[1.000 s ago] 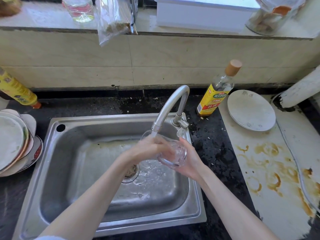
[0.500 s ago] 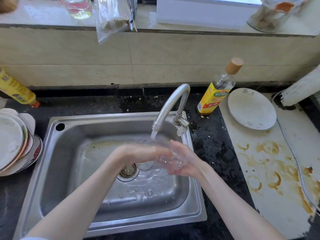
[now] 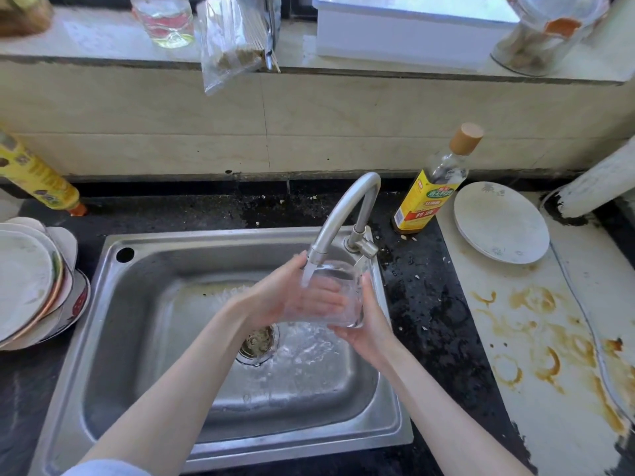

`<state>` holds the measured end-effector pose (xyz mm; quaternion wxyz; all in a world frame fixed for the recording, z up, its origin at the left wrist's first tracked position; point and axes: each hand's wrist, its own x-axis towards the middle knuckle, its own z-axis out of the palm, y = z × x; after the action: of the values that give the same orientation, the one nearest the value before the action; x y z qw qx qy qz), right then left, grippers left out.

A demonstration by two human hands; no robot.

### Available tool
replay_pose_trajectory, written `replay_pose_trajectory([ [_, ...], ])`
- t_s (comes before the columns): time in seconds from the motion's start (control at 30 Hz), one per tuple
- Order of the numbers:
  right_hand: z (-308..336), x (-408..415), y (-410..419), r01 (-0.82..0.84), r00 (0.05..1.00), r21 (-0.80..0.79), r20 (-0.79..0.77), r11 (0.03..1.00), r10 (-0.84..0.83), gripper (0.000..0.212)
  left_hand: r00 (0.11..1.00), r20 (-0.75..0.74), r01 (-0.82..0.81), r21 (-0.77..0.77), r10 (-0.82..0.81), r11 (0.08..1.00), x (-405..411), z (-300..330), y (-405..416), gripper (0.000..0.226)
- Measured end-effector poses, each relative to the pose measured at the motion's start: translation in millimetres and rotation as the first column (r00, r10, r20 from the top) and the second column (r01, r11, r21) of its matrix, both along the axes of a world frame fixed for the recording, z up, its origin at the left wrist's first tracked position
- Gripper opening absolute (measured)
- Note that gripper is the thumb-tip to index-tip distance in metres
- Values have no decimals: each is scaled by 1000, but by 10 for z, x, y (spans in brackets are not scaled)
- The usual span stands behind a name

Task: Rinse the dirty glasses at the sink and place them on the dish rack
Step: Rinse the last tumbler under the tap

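A clear drinking glass [image 3: 347, 293] is held upright right under the spout of the curved steel tap [image 3: 343, 214], and water runs into it. My right hand [image 3: 367, 329] cups the glass from below and from the right side. My left hand [image 3: 275, 297] wraps its left side, with the fingers showing through the glass wall. Both hands are over the steel sink [image 3: 137, 338], above its drain [image 3: 258, 343], where water splashes.
Dirty plates [image 3: 31, 283] are stacked left of the sink. A yellow-labelled bottle [image 3: 429, 197] and a white plate [image 3: 500, 223] stand to the right, beside a stained white counter [image 3: 536, 338]. Another yellow bottle [image 3: 37, 176] leans at the far left. Jars and bags line the sill.
The glass was tipped on its side low in the sink; both hands have raised it and turned it upright under the spout.
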<state>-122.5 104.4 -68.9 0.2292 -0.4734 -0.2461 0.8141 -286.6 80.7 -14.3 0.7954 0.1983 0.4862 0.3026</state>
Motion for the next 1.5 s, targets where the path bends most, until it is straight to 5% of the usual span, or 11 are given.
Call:
replay_pose_trajectory([
  [0.1, -18, -38, 79, 18, 979, -157, 202, 988, 14, 54, 973, -147, 196, 108, -179, 975, 102, 19, 7, 78],
  [0.27, 69, 51, 141, -85, 936, -400, 282, 912, 211, 49, 730, -376, 645, 105, -570, 757, 204, 106, -21, 77],
  [0.43, 43, 65, 148, -60, 991, -347, 88, 936, 96, 55, 862, -468, 328, 226, -193, 917, 55, 22, -15, 34],
  [0.53, 59, 65, 102, -61, 998, -111, -25, 992, 59, 39, 941, -339, 53, 104, -15, 993, -57, -94, -2, 30],
  [0.7, 67, 36, 85, -203, 977, 79, -49, 976, 208, 55, 970, 150, 157, 204, -189, 966, -110, -80, -61, 64],
  [0.8, 81, 39, 136, -277, 960, 54, -32, 959, 279, 66, 939, 221, 222, 193, -263, 956, -37, -80, -59, 73],
  [0.9, 44, 63, 172, -305, 950, -59, 54, 950, 309, 62, 949, -20, 313, 142, -313, 939, 51, -33, -96, 51],
  [1.1, 104, 124, 205, -244, 937, -309, 168, 919, 306, 50, 755, -419, 601, 131, -505, 789, 159, 101, -79, 37],
  [1.2, 55, 146, 162, -230, 965, -317, 47, 920, 257, 61, 825, -435, 440, 91, -362, 893, 72, 34, -47, 21],
  [1.33, 103, 62, 80, -125, 990, -81, -81, 989, 118, 26, 963, -271, 50, 171, -2, 984, -66, -20, -39, 34],
  [1.5, -34, 13, 61, -47, 999, 33, -7, 998, 47, 52, 995, 19, -99, 1, 99, 995, 4, 47, -11, 45],
])
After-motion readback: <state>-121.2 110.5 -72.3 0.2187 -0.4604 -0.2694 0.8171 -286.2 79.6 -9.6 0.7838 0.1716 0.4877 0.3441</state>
